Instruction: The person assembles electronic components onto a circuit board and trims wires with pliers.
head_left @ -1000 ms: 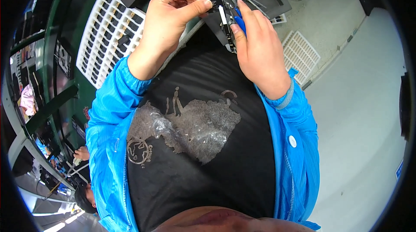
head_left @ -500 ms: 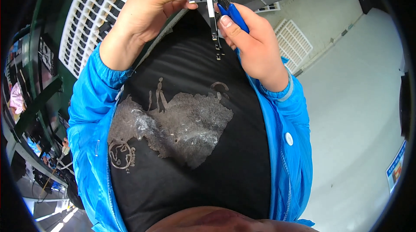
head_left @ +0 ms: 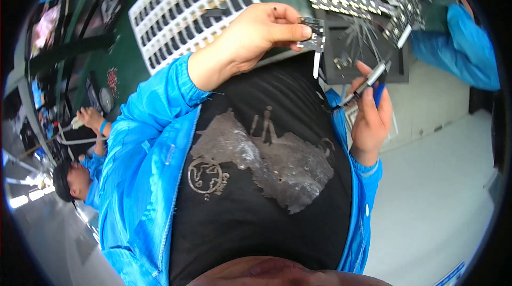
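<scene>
My left hand [head_left: 269, 32] is closed, pinching a small dark circuit board [head_left: 313, 37] between thumb and fingers; a narrow white strip hangs from the board's lower side. Lower and to the right, my right hand [head_left: 370, 123] is closed around blue-handled pliers [head_left: 379, 94], whose jaws I cannot make out clearly. The same hand also holds a narrow board strip [head_left: 373, 76] with a white section, slanting up past the fingers. The two hands are well apart, both in front of my body.
A white compartment tray [head_left: 154, 51] filled with dark parts stands at the far left of my hands. Beyond the right hand lies a dark tray [head_left: 397, 72] with thin offcut strips, and several circuit boards [head_left: 341, 0] are behind it. A co-worker's blue sleeve [head_left: 453, 51] reaches in at right.
The board and the long strip, side by side before, are now apart. My right hand has moved away to the lower right with the pliers and strip. The view has shifted too.
</scene>
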`<state>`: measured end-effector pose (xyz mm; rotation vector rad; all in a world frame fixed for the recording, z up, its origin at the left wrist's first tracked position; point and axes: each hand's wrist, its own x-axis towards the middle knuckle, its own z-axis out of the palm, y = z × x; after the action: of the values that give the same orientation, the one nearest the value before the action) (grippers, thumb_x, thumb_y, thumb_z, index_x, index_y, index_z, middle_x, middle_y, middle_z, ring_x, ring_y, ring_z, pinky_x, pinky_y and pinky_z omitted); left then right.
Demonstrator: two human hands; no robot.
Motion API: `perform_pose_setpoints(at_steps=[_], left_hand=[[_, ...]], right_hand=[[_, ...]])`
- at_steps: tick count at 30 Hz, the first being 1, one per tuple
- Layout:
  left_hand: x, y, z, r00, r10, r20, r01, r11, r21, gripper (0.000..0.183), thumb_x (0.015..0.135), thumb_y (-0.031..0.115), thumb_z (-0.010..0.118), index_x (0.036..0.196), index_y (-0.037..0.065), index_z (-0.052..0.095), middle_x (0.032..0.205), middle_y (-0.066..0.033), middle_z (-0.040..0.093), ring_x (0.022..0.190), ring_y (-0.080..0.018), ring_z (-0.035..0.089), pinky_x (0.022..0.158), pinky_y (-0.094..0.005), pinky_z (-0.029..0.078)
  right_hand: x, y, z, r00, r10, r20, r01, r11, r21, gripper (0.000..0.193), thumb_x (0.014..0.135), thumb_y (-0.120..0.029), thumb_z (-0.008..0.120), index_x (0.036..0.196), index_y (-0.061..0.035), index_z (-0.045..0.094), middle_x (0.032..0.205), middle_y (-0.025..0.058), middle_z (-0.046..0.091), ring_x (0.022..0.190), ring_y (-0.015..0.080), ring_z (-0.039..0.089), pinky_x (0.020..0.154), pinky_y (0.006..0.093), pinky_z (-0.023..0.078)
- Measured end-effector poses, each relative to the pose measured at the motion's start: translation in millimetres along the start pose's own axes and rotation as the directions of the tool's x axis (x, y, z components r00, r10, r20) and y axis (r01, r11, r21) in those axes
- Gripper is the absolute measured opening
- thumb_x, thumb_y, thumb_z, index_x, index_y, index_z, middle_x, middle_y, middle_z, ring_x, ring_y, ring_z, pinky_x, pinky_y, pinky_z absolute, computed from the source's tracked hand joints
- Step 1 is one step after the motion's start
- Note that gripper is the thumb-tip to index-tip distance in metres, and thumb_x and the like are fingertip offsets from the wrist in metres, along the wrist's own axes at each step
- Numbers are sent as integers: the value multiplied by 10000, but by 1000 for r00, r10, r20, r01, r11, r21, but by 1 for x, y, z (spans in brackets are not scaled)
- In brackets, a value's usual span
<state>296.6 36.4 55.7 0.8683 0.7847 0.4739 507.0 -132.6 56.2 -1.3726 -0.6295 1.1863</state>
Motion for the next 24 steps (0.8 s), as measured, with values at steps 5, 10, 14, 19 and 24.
perform_pose_setpoints(at_steps=[5,10,14,19,24], left_hand=[[-55,17,-68,913,203,-354,-167,977,130,171,881,97,785,967,-6,678,894,-70,706,805,-143,682,761,-288,575],[-89,39,-192,791,237,-564,-133,966,220,103,905,124,764,971,74,703,902,1,702,794,-107,648,751,-264,560],[-90,26,-261,689,212,-693,61,936,347,166,869,159,807,961,57,713,875,5,692,749,-88,632,694,-243,532],[-77,26,-274,624,391,-676,222,741,634,283,797,210,854,943,-4,740,817,-24,705,715,-105,632,667,-252,502],[-75,30,-271,538,661,-523,265,457,849,633,729,364,885,1224,29,677,996,-156,727,879,-257,706,787,-365,553]], right_hand=[[9,19,-17,996,-88,26,89,995,-40,257,1068,-169,494,1153,56,582,1298,181,616,814,109,534,757,276,465],[12,10,-9,994,-104,36,106,992,-70,317,1056,-124,464,1294,78,519,1098,145,620,828,130,531,757,281,454],[20,21,-17,985,-147,95,156,983,-101,352,1077,-186,487,1298,80,555,1143,132,641,816,109,539,748,274,461],[19,17,-14,986,-139,87,151,978,-147,374,1068,-168,502,1338,86,551,1085,104,645,813,99,534,742,258,456],[15,7,-9,997,-18,68,35,968,-248,370,1029,-113,533,1358,49,577,1015,39,648,799,74,518,744,233,440]])
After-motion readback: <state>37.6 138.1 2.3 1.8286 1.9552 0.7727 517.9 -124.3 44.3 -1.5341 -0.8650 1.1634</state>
